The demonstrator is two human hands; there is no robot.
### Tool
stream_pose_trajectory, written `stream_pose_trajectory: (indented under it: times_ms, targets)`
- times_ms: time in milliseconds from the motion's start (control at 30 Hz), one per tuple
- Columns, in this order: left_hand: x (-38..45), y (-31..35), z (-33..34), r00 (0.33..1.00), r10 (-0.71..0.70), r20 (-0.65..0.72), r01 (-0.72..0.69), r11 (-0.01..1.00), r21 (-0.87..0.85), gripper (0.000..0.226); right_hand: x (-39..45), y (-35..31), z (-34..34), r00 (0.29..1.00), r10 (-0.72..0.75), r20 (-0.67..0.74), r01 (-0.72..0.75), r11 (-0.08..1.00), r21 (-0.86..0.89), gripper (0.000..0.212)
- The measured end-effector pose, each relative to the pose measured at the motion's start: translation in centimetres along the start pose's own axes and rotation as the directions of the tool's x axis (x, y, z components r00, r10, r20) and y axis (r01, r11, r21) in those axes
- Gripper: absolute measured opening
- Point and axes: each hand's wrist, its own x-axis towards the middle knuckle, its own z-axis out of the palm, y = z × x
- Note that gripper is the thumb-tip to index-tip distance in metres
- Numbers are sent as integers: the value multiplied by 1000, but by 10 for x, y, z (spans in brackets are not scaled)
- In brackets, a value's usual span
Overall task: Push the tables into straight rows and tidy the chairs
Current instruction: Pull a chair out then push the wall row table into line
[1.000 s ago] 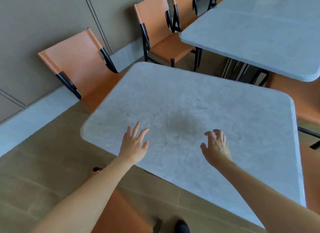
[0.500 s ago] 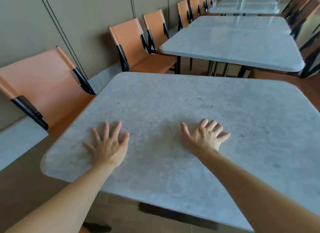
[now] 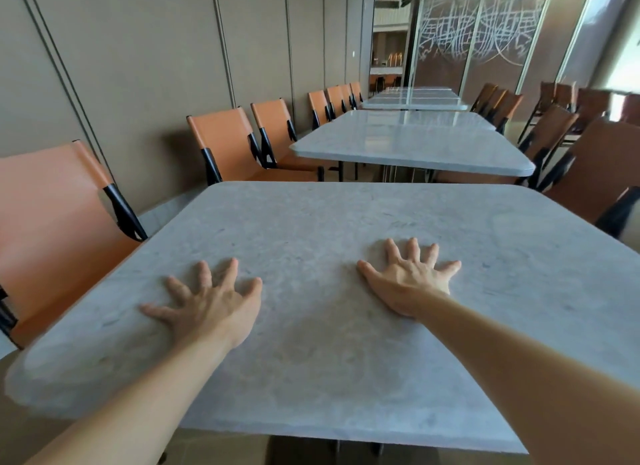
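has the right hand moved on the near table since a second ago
Yes. The right hand was raised and curled; it now lies flat, fingers spread, on the near table.

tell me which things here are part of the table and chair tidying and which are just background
Part of the job:
- near table, with left hand and right hand flat on it
- next table ahead in the row
- orange chairs along the wall
- chairs on the right

Just background:
- panelled wall
- patterned glass partition
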Motion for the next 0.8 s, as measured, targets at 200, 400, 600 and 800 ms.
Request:
stream_pose_trajectory:
  times_ms: [200,400,600,800]
  targets:
    - [8,-1,-1,1000,21,8,-21,1000,-15,68,2,-4,0,1000,10,5,-10,1000,-13,86]
    - [35,-6,-4,999,42,18,-42,999,-35,66,10,-22,-2,999,29,14,-29,999,-23,86]
    - [70,-6,-8,998,48,30,-47,998,-35,64,25,-39,-4,999,46,12,-46,999,-26,87]
    - [97,-1,-15,996,86,15,-85,995,-47,64,47,-51,-6,996,90,9,-90,996,-25,87]
